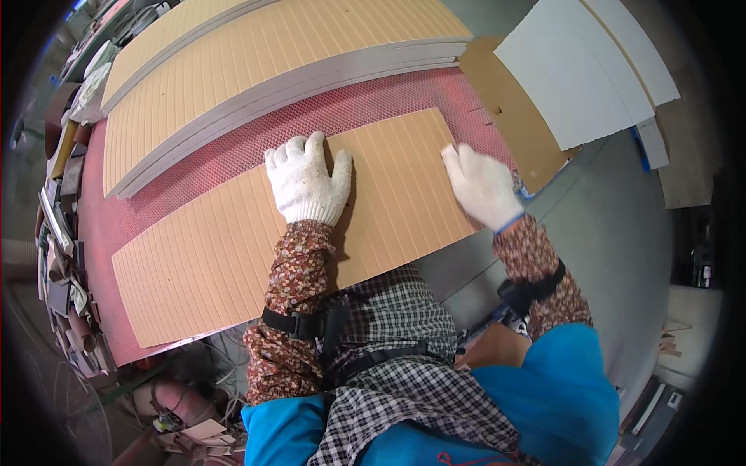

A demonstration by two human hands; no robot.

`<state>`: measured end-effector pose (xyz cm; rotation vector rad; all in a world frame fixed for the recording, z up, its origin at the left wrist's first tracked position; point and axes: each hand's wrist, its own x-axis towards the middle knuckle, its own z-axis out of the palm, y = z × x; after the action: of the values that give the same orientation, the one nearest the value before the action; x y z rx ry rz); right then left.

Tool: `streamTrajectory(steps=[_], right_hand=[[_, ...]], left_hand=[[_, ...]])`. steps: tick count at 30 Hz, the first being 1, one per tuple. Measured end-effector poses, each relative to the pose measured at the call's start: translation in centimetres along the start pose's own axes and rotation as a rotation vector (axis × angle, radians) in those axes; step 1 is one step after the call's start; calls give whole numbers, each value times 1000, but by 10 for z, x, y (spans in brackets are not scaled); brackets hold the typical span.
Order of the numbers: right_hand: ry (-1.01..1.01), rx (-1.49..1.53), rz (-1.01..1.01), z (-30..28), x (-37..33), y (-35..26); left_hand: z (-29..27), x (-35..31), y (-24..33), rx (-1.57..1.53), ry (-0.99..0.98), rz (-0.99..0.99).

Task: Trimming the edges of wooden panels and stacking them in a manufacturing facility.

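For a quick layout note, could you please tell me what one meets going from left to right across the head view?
Scrap pile → left gloved hand → right gloved hand → large white sheet.

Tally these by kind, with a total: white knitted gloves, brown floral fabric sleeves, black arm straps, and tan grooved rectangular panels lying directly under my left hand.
White knitted gloves: 2
Brown floral fabric sleeves: 2
Black arm straps: 2
Tan grooved rectangular panel under your left hand: 1
Total: 7
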<state>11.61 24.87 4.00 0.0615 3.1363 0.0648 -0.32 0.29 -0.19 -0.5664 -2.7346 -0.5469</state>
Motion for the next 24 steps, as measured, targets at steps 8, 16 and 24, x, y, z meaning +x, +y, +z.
streamTrajectory(steps=[8,16,24], right_hand=[[-86,204,161,10,121,24],[-5,49,15,22,115,23],[5,64,84,9,-22,1]], left_hand=[[1,-1,1,-25,-1,-3],[-2,2,-2,-66,-33,-25],[-1,2,-2,-57,-38,-34]])
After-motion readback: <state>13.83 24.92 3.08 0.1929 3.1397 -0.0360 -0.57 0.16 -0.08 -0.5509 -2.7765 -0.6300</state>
